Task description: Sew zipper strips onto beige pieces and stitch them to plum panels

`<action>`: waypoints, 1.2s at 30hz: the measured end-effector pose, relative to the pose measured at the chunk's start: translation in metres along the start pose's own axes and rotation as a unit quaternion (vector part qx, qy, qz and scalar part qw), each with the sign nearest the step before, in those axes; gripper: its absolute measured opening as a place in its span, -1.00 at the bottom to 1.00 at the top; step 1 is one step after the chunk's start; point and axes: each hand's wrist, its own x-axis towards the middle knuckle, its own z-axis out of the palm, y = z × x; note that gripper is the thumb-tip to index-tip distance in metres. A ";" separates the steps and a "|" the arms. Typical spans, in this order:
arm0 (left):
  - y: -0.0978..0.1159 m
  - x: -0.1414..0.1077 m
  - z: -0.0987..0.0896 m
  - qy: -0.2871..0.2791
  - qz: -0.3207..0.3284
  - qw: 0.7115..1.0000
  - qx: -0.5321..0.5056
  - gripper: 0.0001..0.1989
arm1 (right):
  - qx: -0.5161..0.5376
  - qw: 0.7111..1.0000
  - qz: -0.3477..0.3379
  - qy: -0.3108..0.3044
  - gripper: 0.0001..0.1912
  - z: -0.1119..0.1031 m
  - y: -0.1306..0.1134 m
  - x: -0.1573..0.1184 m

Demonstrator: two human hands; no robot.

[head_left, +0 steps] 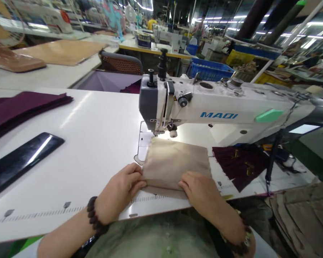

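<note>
A beige piece of fabric (177,161) lies on the white sewing table, its far left corner under the needle area of a white sewing machine (218,107). My left hand (126,186) pinches the fabric's near left edge between thumb and fingers. On the near right part of the cloth, my right hand (199,190) is closed with its fingertips on the near edge. The near edge shows a second layer beneath. The metal needle plate (144,143) shows just left of the fabric.
Stacked maroon fabric (27,107) and a dark glossy phone-like slab (24,157) lie at the left. Maroon pieces (239,165) sit right of the beige fabric. More beige cloth (307,218) is piled at the lower right. A blue basket (211,70) stands behind the machine.
</note>
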 end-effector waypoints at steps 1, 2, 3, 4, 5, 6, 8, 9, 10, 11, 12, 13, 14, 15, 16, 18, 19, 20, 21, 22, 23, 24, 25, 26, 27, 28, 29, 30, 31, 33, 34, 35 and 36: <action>0.000 0.001 0.000 0.000 -0.012 1.000 0.000 -0.75 | -0.006 1.000 0.002 -0.011 -0.80 0.000 0.000 0.002; 0.000 0.002 0.000 -0.001 -0.021 1.000 0.002 -0.76 | -0.010 1.000 0.003 -0.021 -0.80 -0.001 0.000 0.004; 0.000 0.003 0.000 -0.003 -0.028 1.000 0.005 -0.77 | -0.013 0.999 0.004 -0.030 -0.80 -0.001 0.000 0.006; 0.000 0.004 0.000 -0.003 -0.033 0.999 0.008 -0.78 | -0.016 0.999 0.004 -0.037 -0.80 -0.002 0.001 0.008; -0.001 0.004 0.001 -0.005 -0.037 0.999 0.014 -0.79 | -0.019 0.999 0.003 -0.043 -0.80 -0.003 0.001 0.009; -0.001 0.005 0.001 -0.008 -0.040 0.999 0.021 -0.79 | -0.021 0.999 0.002 -0.047 -0.80 -0.004 0.001 0.011; -0.001 0.005 0.002 -0.011 -0.036 0.998 0.045 -0.80 | -0.025 0.998 -0.004 -0.051 -0.80 -0.005 0.002 0.012; -0.001 0.004 0.002 -0.009 -0.030 0.998 0.063 -0.80 | -0.028 0.998 -0.007 -0.051 -0.80 -0.005 0.002 0.012; -0.001 0.004 0.003 -0.004 -0.018 0.996 0.083 -0.81 | -0.031 0.998 -0.008 -0.053 -0.79 -0.005 0.002 0.012; -0.001 0.003 0.003 0.003 -0.001 0.995 0.101 -0.81 | -0.035 0.998 -0.007 -0.054 -0.79 -0.006 0.001 0.012; -0.002 0.002 0.003 0.011 0.024 0.993 0.117 -0.82 | -0.039 0.998 -0.003 -0.057 -0.79 -0.006 0.001 0.012; -0.002 0.002 0.003 0.019 0.054 0.990 0.130 -0.82 | -0.042 0.997 0.003 -0.061 -0.80 -0.006 0.000 0.011; -0.003 0.002 0.003 0.024 0.086 0.986 0.139 -0.79 | -0.043 0.997 0.008 -0.065 -0.84 -0.005 0.000 0.011; -0.004 0.003 0.003 0.026 0.119 0.982 0.147 -0.75 | -0.042 0.997 0.011 -0.068 -0.87 -0.004 -0.001 0.011; -0.006 0.005 0.002 0.024 0.149 0.976 0.154 -0.72 | -0.041 0.997 0.011 -0.065 -0.88 -0.003 -0.001 0.010; -0.010 0.011 0.001 0.021 0.193 0.966 0.173 -0.69 | -0.036 0.998 -0.017 -0.051 -0.73 0.002 0.000 0.009; -0.013 0.015 0.001 0.019 0.209 0.961 0.183 -0.69 | -0.035 0.997 -0.044 -0.044 -0.62 0.005 0.002 0.008; -0.016 0.019 0.000 0.016 0.220 0.956 0.194 -0.71 | -0.035 0.996 -0.076 -0.039 -0.51 0.009 0.003 0.007; -0.019 0.024 0.000 0.014 0.229 0.951 0.206 -0.72 | -0.036 0.993 -0.105 -0.035 -0.42 0.012 0.004 0.007; -0.021 0.029 0.000 0.009 0.235 0.947 0.218 -0.73 | -0.038 0.991 -0.128 -0.033 -0.34 0.016 0.004 0.006; -0.023 0.034 -0.001 0.002 0.238 0.944 0.229 -0.73 | -0.041 0.989 -0.141 -0.033 -0.29 0.018 0.004 0.006; -0.025 0.038 -0.001 -0.007 0.236 0.942 0.240 -0.72 | -0.046 0.988 -0.144 -0.033 -0.26 0.020 0.003 0.006; -0.025 0.042 -0.001 -0.017 0.230 0.940 0.250 -0.70 | -0.051 0.988 -0.141 -0.033 -0.23 0.021 0.002 0.006; -0.025 0.045 -0.001 -0.025 0.222 0.940 0.257 -0.68 | -0.056 0.989 -0.132 -0.038 -0.23 0.020 0.000 0.007; -0.025 0.048 -0.001 -0.032 0.215 0.940 0.262 -0.67 | -0.061 0.990 -0.121 -0.050 -0.23 0.018 -0.002 0.007; -0.024 0.051 -0.001 -0.038 0.210 0.940 0.266 -0.66 | -0.064 0.989 -0.111 -0.068 -0.24 0.015 -0.005 0.008; -0.023 0.053 -0.001 -0.044 0.209 0.940 0.266 -0.64 | -0.066 0.989 -0.102 -0.086 -0.26 0.011 -0.007 0.008; -0.022 0.055 0.000 -0.049 0.210 0.940 0.265 -0.63 | -0.062 0.989 -0.096 -0.098 -0.28 0.008 -0.008 0.009; -0.021 0.057 0.000 -0.053 0.213 0.939 0.263 -0.63 | -0.054 0.989 -0.093 -0.100 -0.29 0.005 -0.009 0.009; -0.019 0.057 0.002 -0.062 0.221 0.939 0.256 -0.64 | -0.032 0.991 -0.095 -0.086 -0.32 0.003 -0.009 0.010; -0.019 0.056 0.004 -0.065 0.225 0.940 0.249 -0.64 | -0.027 0.992 -0.098 -0.079 -0.33 0.003 -0.008 0.010; -0.018 0.055 0.005 -0.065 0.230 0.941 0.242 -0.65 | -0.027 0.992 -0.101 -0.072 -0.35 0.003 -0.006 0.011; -0.017 0.053 0.007 -0.061 0.231 0.942 0.235 -0.66 | -0.033 0.992 -0.106 -0.060 -0.38 0.004 -0.004 0.013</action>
